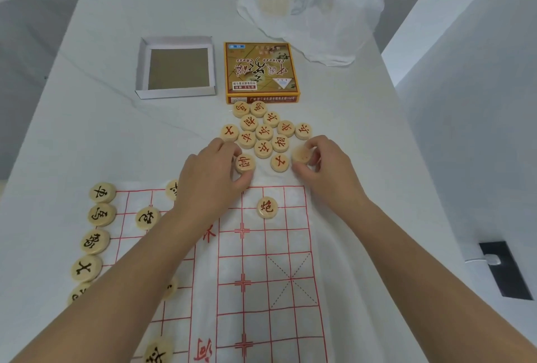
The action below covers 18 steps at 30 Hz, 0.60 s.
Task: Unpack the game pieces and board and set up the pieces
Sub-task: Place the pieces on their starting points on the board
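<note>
A white sheet board (pixel 279 275) with red grid lines lies on the table in front of me. Beyond its far edge sits a cluster of several round wooden pieces with red characters (pixel 263 132). My left hand (pixel 209 179) pinches one red-marked piece (pixel 244 163) at the cluster's near edge. My right hand (pixel 325 168) holds another piece (pixel 301 154), tilted with its blank side showing. One red-marked piece (pixel 267 207) stands on the board. Several black-marked pieces (pixel 98 214) line the board's left edge, and my left forearm partly hides a few others.
An empty white box tray (pixel 142 72) and the orange box lid (pixel 260 72) lie side by side beyond the pieces. A crumpled white plastic bag (pixel 313 5) sits at the far right. Cloth and small items rest at the table's far edge. A dark floor outlet (pixel 504 269) lies to the right.
</note>
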Available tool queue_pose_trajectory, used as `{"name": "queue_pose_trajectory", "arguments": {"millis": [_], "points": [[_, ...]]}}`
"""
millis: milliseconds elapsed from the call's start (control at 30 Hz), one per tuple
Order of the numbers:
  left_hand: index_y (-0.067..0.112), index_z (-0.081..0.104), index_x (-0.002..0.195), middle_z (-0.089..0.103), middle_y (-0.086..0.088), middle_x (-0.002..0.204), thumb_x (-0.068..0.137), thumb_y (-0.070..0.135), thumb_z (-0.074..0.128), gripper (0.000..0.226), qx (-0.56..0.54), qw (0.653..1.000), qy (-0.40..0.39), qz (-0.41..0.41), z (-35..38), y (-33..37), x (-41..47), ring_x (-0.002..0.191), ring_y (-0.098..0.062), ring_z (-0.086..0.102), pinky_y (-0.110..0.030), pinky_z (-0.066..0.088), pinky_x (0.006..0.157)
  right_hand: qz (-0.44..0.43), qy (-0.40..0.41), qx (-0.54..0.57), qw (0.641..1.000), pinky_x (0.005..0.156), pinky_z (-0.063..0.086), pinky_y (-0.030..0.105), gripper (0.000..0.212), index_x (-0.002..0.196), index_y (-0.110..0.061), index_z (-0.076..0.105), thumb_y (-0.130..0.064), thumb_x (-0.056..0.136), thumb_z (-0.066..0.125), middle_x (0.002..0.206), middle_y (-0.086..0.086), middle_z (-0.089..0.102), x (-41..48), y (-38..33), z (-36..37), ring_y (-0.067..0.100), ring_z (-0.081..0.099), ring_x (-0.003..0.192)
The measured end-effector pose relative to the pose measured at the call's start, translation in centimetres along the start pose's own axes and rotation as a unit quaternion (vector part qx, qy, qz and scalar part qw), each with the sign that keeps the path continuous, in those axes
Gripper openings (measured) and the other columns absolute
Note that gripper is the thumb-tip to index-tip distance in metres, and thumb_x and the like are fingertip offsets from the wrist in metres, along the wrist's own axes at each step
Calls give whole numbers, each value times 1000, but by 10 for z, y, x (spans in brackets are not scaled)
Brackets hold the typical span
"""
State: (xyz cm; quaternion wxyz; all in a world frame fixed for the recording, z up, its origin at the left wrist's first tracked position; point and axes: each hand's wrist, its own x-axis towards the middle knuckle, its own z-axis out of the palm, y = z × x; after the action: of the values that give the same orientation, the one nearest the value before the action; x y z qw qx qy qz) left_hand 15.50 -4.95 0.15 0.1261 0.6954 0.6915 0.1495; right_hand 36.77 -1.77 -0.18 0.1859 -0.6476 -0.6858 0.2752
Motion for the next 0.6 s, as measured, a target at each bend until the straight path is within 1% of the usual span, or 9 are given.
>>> {"name": "queue_pose_trajectory", "arguments": {"millis": [100,167,233,300,433,600], "points": [[18,61,103,54,7,94,84,39,63,29,-37,998,9,42,-2,-1,-15,79,-13,52,-33,43,73,-15,5,10,1000,60,37,20,25,106,-23,52,-32,86,66,89,-4,54,-15,4,0,6,47,70],[23,62,101,55,10,93,82,45,60,29,-54,993,-29,100,-3,10,-32,82,-11,55,-34,42,76,-16,13,16,1000,61,39,22,23,102,-24,53,-31,85,66,87,-4,55,-26,8,-1,6,48,68],[27,61,100,57,12,93,81,51,52,32,-43,981,-84,171,-1,27,-53,84,-9,55,-35,43,77,-6,18,29,999,61,40,22,21,100,-24,54,-31,84,67,86,-4,56,-38,12,-4,6,48,67],[30,60,100,57,14,92,82,54,48,32,-29,968,-114,220,5,42,-76,84,-7,52,-33,41,78,4,19,40,999,61,41,23,21,99,-25,55,-32,84,66,86,-5,57,-50,19,-10,5,48,66],[32,59,97,56,15,86,83,54,50,27,-35,962,-116,245,20,53,-104,77,-7,51,-32,39,77,15,15,41,999,61,42,24,21,101,-24,55,-32,85,67,86,-5,57,-64,29,-15,6,48,65],[32,59,99,55,16,88,82,56,51,30,-27,957,-129,260,29,64,-119,78,-6,49,-30,37,78,15,21,51,998,62,43,25,23,102,-23,56,-31,84,69,86,-5,58,-81,35,-20,6,48,64]]}}
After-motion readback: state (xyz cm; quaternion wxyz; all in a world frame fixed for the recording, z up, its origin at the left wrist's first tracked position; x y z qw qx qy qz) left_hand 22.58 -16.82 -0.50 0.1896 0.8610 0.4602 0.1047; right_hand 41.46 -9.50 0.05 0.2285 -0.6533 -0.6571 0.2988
